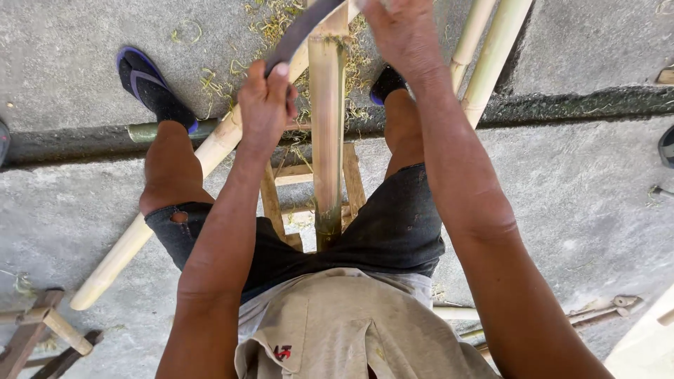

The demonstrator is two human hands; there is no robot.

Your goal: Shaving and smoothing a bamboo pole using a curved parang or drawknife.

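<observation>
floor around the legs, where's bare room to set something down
Bare concrete lies right of the right leg, bordered by the dark groove above and scrap sticks below. Another patch sits left of the slanting bamboo pole. It is crowded between the knees: upright bamboo, wooden frame, shavings, both hands.
</observation>
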